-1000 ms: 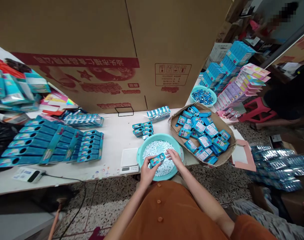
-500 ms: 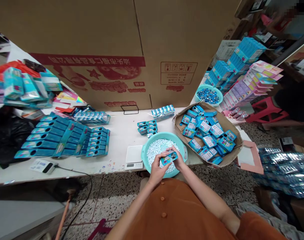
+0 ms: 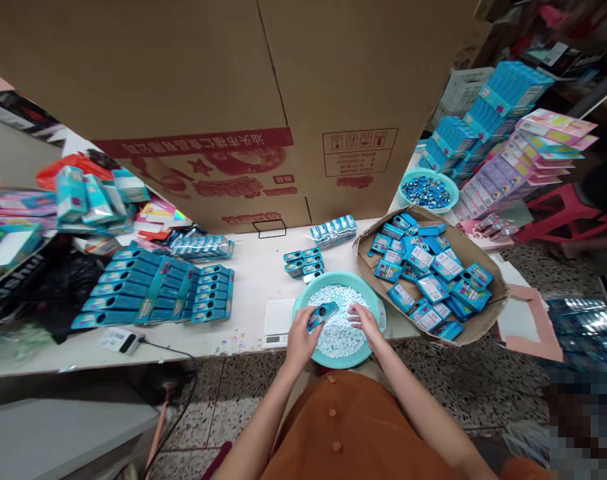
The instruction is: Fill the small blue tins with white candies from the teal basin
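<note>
My left hand (image 3: 302, 338) grips a small blue box (image 3: 323, 315) with a dark round spot on its upper face, tilted over the left side of a turquoise basin (image 3: 299, 305). Pale candy-like pellets (image 3: 340, 337) fill the basin. My right hand (image 3: 366, 321) is over the right part of the pellets, apart from the box, with fingers spread and nothing visible in them. Beyond the basin a small group of similar blue boxes (image 3: 303, 262) lies on the table, close to a film-wrapped row of them (image 3: 334, 230).
A cut-down cardboard carton (image 3: 498, 303) full of blue boxes stands right of the basin. To the left are a white scale (image 3: 279, 320) and stacked blue packs (image 3: 153, 287). A tall brown carton (image 3: 203, 80) rises behind. A second basin (image 3: 453, 193) holds shiny blue pieces.
My right hand has let go of the small box and moved right over the pellets. My left hand keeps the box, now tilted further left. The whole view has shifted slightly.
</note>
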Available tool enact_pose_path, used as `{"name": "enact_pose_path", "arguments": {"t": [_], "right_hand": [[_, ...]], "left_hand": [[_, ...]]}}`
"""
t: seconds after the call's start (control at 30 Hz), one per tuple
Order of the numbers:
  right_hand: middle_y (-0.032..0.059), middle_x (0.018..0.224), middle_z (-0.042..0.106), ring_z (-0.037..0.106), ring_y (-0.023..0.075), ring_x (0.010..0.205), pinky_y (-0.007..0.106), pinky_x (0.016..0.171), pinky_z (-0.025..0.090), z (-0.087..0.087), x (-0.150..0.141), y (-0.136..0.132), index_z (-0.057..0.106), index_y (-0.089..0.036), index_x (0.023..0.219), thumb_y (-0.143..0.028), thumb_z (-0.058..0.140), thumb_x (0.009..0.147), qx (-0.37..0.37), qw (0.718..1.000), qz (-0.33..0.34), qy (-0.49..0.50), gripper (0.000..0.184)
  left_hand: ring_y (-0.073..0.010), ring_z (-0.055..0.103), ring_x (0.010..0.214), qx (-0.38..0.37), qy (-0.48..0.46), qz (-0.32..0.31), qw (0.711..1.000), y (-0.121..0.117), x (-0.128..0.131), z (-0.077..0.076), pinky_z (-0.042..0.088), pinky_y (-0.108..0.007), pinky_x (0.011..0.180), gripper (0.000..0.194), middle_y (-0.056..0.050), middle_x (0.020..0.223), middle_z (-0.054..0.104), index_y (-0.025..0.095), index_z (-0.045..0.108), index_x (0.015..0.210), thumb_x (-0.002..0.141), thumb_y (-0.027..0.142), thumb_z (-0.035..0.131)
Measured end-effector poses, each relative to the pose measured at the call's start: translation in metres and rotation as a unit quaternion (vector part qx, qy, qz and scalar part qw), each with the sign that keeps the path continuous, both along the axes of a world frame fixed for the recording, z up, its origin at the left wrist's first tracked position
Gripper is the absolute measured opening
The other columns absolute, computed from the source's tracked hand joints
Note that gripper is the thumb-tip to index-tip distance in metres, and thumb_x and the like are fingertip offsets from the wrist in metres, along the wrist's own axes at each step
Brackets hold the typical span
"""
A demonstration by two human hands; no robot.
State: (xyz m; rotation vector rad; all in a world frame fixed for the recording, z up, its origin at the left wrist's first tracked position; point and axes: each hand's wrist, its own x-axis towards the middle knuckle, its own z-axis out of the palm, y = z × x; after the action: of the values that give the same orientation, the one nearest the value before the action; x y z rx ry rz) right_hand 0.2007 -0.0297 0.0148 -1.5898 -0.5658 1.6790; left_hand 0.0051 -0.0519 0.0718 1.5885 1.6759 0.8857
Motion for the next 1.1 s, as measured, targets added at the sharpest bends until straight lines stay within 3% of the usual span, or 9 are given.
{"name": "enact_pose_path", "arguments": {"t": [0.17, 0.33, 0.5, 0.63, 0.9, 1.1], "right_hand": [[0.0067, 0.080, 0.069, 0.062, 0.0156, 0.064, 0.025, 0.057, 0.044, -0.012, 0.008, -0.012, 0.066, -0.017, 0.080, -0.059, 0.064, 0.063, -0.004, 0.999, -0.042, -0.016, 0.046], [0.0077, 0.075, 0.069, 0.062, 0.0144, 0.058, 0.023, 0.053, 0.044, -0.021, 0.016, -0.029, 0.066, -0.017, 0.075, -0.061, 0.065, 0.062, -0.047, 0.994, -0.097, -0.013, 0.046], [0.0082, 0.075, 0.069, 0.060, 0.0133, 0.055, 0.023, 0.049, 0.042, -0.021, 0.007, -0.034, 0.067, -0.017, 0.075, -0.061, 0.066, 0.059, -0.083, 0.990, -0.111, -0.036, 0.047], [0.0085, 0.079, 0.070, 0.062, 0.0143, 0.058, 0.023, 0.051, 0.044, -0.019, -0.011, -0.029, 0.068, -0.018, 0.077, -0.061, 0.068, 0.057, -0.093, 0.987, -0.126, -0.037, 0.048], [0.0068, 0.069, 0.068, 0.059, 0.0141, 0.051, 0.023, 0.046, 0.041, -0.035, -0.042, -0.035, 0.066, -0.017, 0.072, -0.063, 0.070, 0.048, -0.114, 0.978, -0.157, -0.073, 0.053], [0.0052, 0.069, 0.068, 0.058, 0.0130, 0.053, 0.023, 0.050, 0.040, -0.041, -0.046, -0.043, 0.065, -0.016, 0.074, -0.066, 0.066, 0.050, -0.096, 0.979, -0.138, -0.118, 0.055]], "left_hand": [[-0.0246, 0.057, 0.095, 0.016, 0.101, 0.069, 0.992, 0.043, -0.067, -0.002, 0.047, -0.037, 0.086, 0.038, -0.008, 0.097, 0.057, 0.020, 0.061, 0.108, 0.073, 0.036, 0.062], [-0.0248, 0.057, 0.089, -0.011, 0.183, 0.030, 0.983, 0.095, -0.108, -0.028, 0.046, -0.036, 0.082, 0.036, -0.008, 0.093, 0.059, 0.020, 0.063, 0.106, 0.072, 0.033, 0.061], [-0.0237, 0.057, 0.092, -0.057, 0.244, -0.050, 0.967, 0.132, -0.117, -0.072, 0.043, -0.033, 0.082, 0.037, -0.008, 0.096, 0.062, 0.020, 0.062, 0.108, 0.071, 0.025, 0.061], [-0.0265, 0.054, 0.100, -0.054, 0.266, -0.089, 0.958, 0.150, -0.119, -0.095, 0.041, -0.035, 0.082, 0.039, -0.010, 0.106, 0.061, 0.020, 0.060, 0.109, 0.071, 0.016, 0.056], [-0.0262, 0.048, 0.104, -0.027, 0.255, -0.120, 0.959, 0.163, -0.124, -0.119, 0.039, -0.037, 0.087, 0.042, -0.008, 0.108, 0.059, 0.020, 0.057, 0.110, 0.070, 0.009, 0.052], [-0.0241, 0.048, 0.102, 0.006, 0.317, -0.123, 0.940, 0.168, -0.123, -0.128, 0.039, -0.035, 0.086, 0.039, -0.009, 0.108, 0.053, 0.017, 0.051, 0.112, 0.074, 0.011, 0.052]]}}
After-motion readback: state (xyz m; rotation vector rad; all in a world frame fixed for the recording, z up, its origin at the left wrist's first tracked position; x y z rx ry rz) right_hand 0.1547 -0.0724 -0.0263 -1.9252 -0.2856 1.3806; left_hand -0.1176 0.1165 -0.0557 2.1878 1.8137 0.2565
